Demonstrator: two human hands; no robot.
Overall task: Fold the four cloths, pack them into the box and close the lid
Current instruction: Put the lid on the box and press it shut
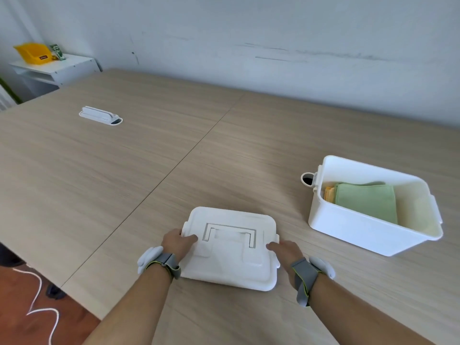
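The white lid (230, 267) with a recessed handle lies on the wooden table in front of me. My left hand (176, 242) grips its left edge, thumb on top. Gripping the right edge is my right hand (286, 250). To the right stands the open white box (358, 230). Inside it lies a folded green cloth (366, 201) on top, and a folded yellow cloth (329, 194) peeks out at its left. Any other cloths are hidden beneath.
A white cable port cover (100, 115) sits in the table at the far left, and a round cable hole (307, 180) lies just left of the box. A white shelf with a yellow bin (33, 53) stands in the far left corner.
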